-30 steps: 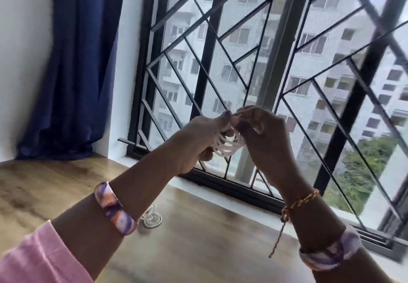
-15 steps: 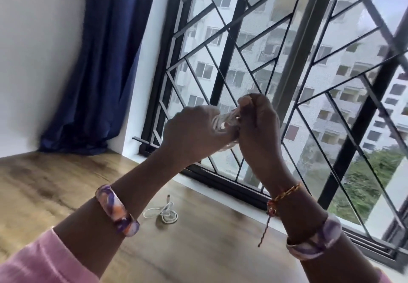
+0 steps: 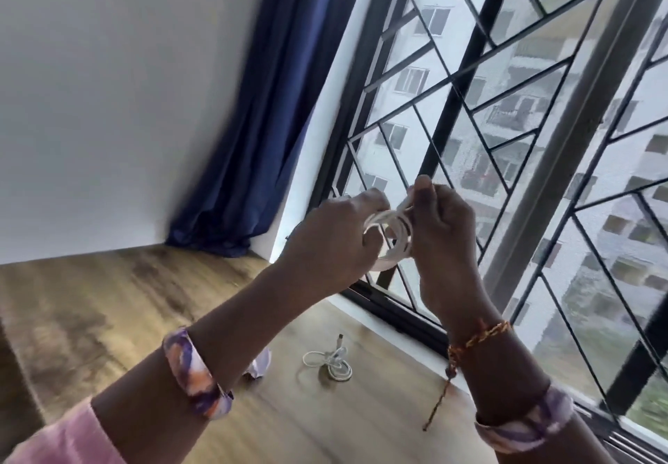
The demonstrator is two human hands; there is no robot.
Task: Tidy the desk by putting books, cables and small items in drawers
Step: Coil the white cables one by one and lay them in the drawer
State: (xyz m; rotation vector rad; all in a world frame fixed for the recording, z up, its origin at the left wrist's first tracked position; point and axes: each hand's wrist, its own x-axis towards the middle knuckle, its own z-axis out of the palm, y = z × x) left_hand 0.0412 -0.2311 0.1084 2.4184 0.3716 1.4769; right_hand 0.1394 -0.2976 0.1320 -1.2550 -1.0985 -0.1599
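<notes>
I saw both hands raised before the window grille. The left hand and right hand pinched the coiled white cable between them, its loops more visible than before. A second white cable stayed on the bench.

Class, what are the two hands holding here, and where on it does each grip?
A coiled white cable: the left hand grips the coil's left side, the right hand pinches its top right.

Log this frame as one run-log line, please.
phase: coiling cable | left hand: grips white cable coil | right hand: pinches same coil | second cable: lying on desk
</notes>
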